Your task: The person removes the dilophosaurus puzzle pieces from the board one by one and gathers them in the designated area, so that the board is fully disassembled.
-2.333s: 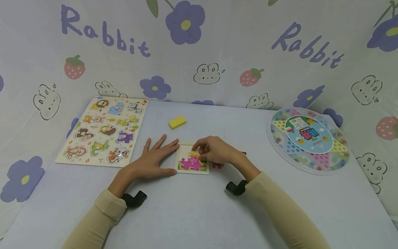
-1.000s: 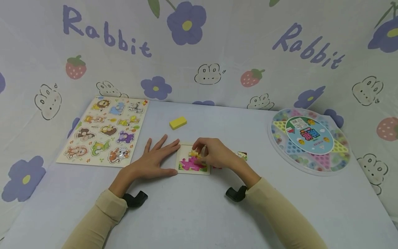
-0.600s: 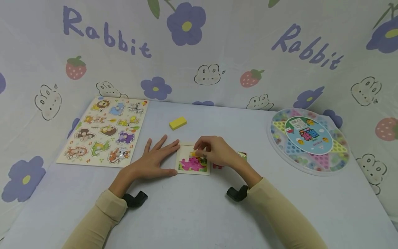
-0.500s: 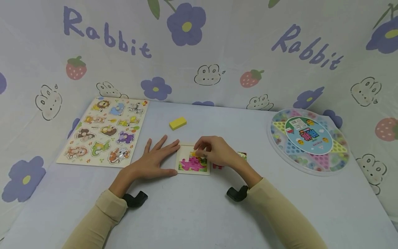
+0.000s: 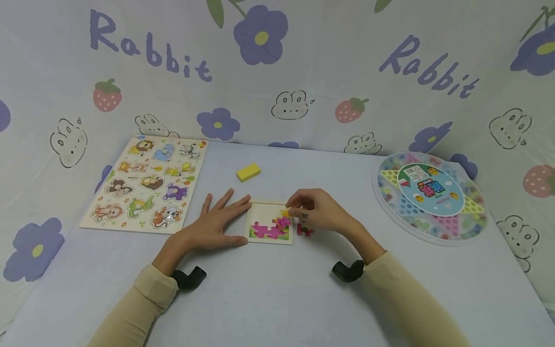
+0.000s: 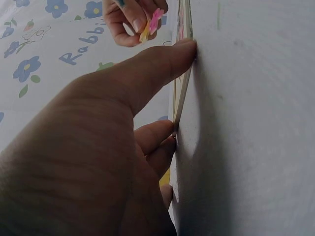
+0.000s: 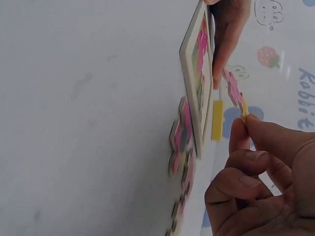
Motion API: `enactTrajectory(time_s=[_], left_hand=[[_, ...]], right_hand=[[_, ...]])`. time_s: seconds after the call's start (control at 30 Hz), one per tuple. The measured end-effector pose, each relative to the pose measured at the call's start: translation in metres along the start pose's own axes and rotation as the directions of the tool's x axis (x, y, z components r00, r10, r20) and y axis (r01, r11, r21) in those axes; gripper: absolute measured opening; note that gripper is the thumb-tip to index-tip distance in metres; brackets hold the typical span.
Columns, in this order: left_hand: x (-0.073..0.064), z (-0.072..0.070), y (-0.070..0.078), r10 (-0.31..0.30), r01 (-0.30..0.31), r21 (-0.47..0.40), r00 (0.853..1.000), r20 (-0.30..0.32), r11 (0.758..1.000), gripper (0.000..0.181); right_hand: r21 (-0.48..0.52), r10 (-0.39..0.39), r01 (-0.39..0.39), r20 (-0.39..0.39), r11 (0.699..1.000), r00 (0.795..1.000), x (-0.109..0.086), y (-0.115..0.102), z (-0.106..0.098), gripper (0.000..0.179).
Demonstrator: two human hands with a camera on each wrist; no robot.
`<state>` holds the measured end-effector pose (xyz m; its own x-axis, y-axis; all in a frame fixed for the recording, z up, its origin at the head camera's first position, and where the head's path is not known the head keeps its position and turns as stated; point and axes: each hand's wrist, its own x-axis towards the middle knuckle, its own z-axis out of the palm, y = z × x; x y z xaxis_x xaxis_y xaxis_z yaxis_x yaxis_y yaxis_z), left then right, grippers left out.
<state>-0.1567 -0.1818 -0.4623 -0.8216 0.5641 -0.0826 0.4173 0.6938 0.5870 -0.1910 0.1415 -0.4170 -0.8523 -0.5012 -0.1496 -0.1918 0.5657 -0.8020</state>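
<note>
My left hand (image 5: 212,224) lies with its fingers spread, thumb and fingertips touching the left edge of a small wooden puzzle tray (image 5: 259,211). Pink and green jigsaw pieces (image 5: 262,231) fill the tray's lower part; its upper part is bare board. My right hand (image 5: 318,209) pinches a pink and yellow jigsaw piece (image 7: 234,88) between thumb and index finger. It is raised above the tray's right side, clear of the board in the right wrist view. Whether it is one piece or two joined, I cannot tell. Loose jigsaw pieces (image 7: 183,128) lie right of the tray, partly under my right hand.
A yellow block (image 5: 248,172) sits behind the tray. An animal puzzle board (image 5: 145,185) lies at the left. At the right is a round, clear-covered Chinese checkers set (image 5: 431,197). A patterned cloth (image 5: 312,62) hangs behind the table.
My right hand, lower over the tray before, has moved right and lifted the pink and yellow piece off the board, baring more of it. The left hand has stayed at the tray's edge.
</note>
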Motion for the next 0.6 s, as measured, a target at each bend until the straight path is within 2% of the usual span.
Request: enactTrajectory(time_s=[0.3,0.6], left_hand=[[-0.001,0.000,0.001,0.000,0.000,0.007,1.000,-0.002,1.000,0.093],[-0.001,-0.001,0.001,0.003,-0.003,0.005,1.000,-0.002,1.000,0.092]], right_hand=[[0.005,-0.005,0.005,0.003,1.000,1.000,-0.021,0.017,-0.020,0.011],[-0.060,0.035,-0.035,0.003,0.998,0.999,-0.042,0.033,-0.034,0.011]])
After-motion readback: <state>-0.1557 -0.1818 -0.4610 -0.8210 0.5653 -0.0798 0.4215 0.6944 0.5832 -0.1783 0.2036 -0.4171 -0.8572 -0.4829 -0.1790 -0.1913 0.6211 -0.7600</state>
